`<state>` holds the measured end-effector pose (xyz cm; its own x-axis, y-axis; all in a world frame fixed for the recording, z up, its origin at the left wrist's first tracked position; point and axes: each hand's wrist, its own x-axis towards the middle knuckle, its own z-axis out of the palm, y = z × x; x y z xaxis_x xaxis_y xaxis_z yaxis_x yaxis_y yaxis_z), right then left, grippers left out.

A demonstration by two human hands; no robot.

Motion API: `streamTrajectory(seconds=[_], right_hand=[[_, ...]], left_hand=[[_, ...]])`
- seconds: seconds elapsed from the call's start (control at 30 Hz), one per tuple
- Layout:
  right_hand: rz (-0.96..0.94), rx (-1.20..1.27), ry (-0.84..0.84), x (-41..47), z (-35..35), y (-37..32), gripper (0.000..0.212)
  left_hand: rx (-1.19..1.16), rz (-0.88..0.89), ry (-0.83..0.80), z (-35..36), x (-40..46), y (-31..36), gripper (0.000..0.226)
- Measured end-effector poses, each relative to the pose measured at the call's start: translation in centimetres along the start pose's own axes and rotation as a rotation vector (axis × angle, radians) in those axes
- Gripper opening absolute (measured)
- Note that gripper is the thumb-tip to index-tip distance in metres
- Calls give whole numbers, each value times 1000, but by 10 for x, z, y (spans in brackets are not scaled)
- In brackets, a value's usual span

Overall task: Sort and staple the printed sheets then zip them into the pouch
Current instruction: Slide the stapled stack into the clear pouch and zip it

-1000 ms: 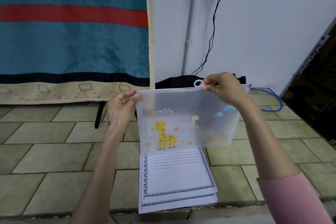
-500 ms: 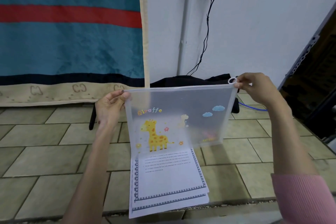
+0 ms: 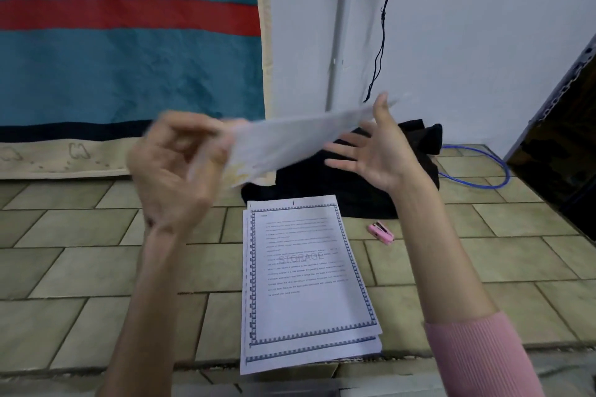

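A translucent zip pouch (image 3: 290,142) with a giraffe print is up in the air, tilted nearly flat and blurred by motion. My left hand (image 3: 175,167) grips its left end with curled fingers. My right hand (image 3: 375,151) is at its right end, fingers spread and straight beneath the pouch, thumb at the top edge. On the tiled floor below lies a stack of printed sheets (image 3: 306,284) with a patterned border and the word STORAGE. A small pink stapler (image 3: 381,232) lies on the floor to the right of the stack.
A black cloth bundle (image 3: 354,184) sits behind the sheets against the white wall. A blue cable (image 3: 477,179) loops on the floor at right, beside a dark cabinet (image 3: 561,151). A teal and red blanket (image 3: 129,58) hangs at left. A black cord (image 3: 383,26) runs down the wall.
The pouch swung from hanging upright to nearly flat. My right hand let go of the zip ring and spread open. The sheets and stapler came fully into view.
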<state>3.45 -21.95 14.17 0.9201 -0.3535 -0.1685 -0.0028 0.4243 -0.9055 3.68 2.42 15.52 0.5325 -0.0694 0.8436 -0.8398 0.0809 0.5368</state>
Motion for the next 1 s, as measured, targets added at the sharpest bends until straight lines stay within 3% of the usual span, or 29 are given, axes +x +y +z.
streamTrajectory(seconds=[0.07,0.17,0.23,0.3,0.37,0.5,0.6,0.67,0.87,1.0], right_hand=[[131,181,-95,3,-7,14,58],[205,132,-68,7,-26,54,31],[278,153,-21,6,-46,89,27],[385,182,13,4,-64,121,37],[462,222,51,3,-81,151,45],[476,422,93,-1,-101,176,41],[470,525,26,-1,-108,177,41],[439,555,-42,0,-111,179,55],[366,493,-134,5,-112,180,80],[341,462,-142,6,-116,179,76]], left_hand=[[-20,-117,-426,-2,-12,16,13],[41,-509,-1006,11,-38,15,25],[3,-766,-1246,28,-62,-13,37],[42,-865,-1082,48,-88,-54,32],[254,-836,-888,67,-115,-92,38],[563,-876,-1091,94,-156,-124,73],[681,-875,-1092,108,-166,-122,95],[687,-865,-1067,116,-165,-116,105],[526,-940,-967,124,-144,-104,81],[379,-923,-898,120,-130,-91,41]])
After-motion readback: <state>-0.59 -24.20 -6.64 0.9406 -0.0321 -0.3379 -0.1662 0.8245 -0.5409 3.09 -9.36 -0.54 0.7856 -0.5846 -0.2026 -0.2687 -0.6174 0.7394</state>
